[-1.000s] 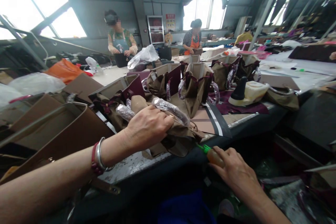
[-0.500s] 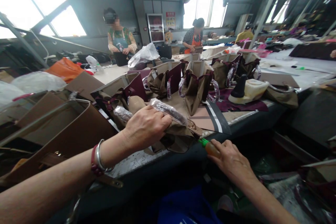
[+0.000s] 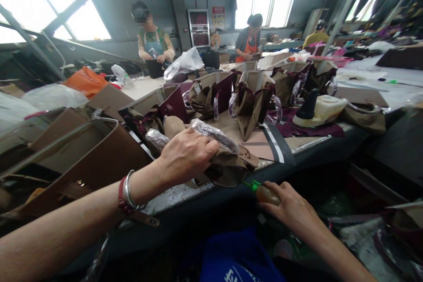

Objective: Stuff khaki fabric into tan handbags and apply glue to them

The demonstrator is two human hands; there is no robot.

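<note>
My left hand (image 3: 188, 152) is closed on a brown handbag (image 3: 228, 172) at the front edge of the table. The bag's handle (image 3: 214, 134), wrapped in clear plastic, rises beside my fingers. Below and right of the bag, my right hand (image 3: 289, 205) wraps round a small amber squeeze bottle (image 3: 267, 194). Its green cap (image 3: 254, 185) and thin tip point left at the bag's lower edge. I cannot tell whether the tip touches the bag.
Several half-made bags stand behind, among them a brown and maroon bag (image 3: 254, 101). At left is a large brown bag (image 3: 76, 163). A cream plastic container with a black top (image 3: 325, 110) lies on maroon material to the right. Co-workers, one in an orange apron (image 3: 251, 44), work farther back.
The view has shifted a little. My right hand has moved the bottle slightly down and left under the bag, and more of the thin green tip shows. My left hand keeps its grip.
</note>
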